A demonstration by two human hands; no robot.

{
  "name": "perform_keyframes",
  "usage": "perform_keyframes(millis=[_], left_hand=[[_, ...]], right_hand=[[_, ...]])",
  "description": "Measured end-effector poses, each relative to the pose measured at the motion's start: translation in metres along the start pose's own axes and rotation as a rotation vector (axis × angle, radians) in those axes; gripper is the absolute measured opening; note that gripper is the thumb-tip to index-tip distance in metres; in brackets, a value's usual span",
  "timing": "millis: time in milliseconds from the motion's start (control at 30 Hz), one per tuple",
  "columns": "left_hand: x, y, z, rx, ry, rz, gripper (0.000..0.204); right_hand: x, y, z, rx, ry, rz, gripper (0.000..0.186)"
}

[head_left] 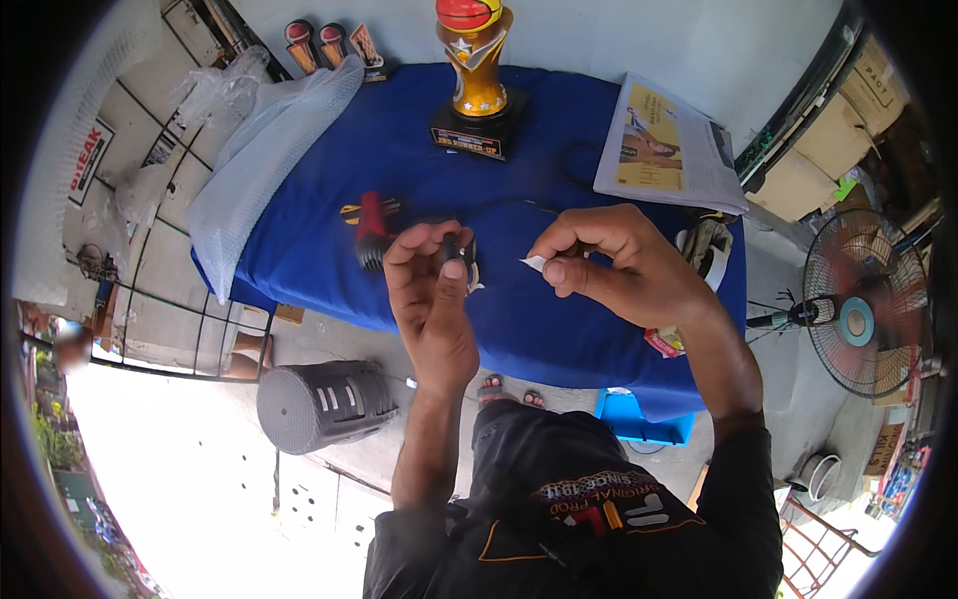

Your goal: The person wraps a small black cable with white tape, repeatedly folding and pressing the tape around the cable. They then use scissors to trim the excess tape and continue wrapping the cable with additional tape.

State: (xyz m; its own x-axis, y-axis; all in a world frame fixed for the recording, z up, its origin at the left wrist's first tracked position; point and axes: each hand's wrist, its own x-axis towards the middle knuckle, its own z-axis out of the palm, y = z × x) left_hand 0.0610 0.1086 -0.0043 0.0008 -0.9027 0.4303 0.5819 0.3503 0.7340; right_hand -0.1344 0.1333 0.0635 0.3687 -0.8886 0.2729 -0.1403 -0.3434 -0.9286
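Observation:
My left hand [431, 314] is raised over the blue cloth on the table, its fingers curled around a small black object [451, 246] with the thumb on it. To its right, my right hand [609, 265] pinches a small white piece [531, 262] between thumb and forefinger, a short gap apart from the black object. A red and black hand tool [372, 220], partly hidden by my left hand, lies just behind it, along with something yellow [351, 213]. A dark cord runs across the cloth behind both hands.
Blue-covered table [539, 130] holds a gold trophy [477, 85], small trophies [331, 45], bubble wrap [232, 190], newspapers [667, 140] and a bundle [699, 248]. Right are boxes [803, 180] and a fan [856, 321]. Below are a black cylindrical stool [321, 404] and blue tray [644, 424].

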Motion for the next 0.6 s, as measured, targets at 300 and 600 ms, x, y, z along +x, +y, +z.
perform_keyframes(millis=[300,600], left_hand=[[-0.013,0.023,-0.023,0.155,-0.208,-0.114,0.042],[-0.011,0.025,-0.042,0.219,-0.133,-0.271,0.040]], right_hand=[[0.026,-0.006,0.005,-0.003,-0.180,0.093,0.013],[0.020,0.005,-0.006,-0.313,-0.247,0.123,0.024]])
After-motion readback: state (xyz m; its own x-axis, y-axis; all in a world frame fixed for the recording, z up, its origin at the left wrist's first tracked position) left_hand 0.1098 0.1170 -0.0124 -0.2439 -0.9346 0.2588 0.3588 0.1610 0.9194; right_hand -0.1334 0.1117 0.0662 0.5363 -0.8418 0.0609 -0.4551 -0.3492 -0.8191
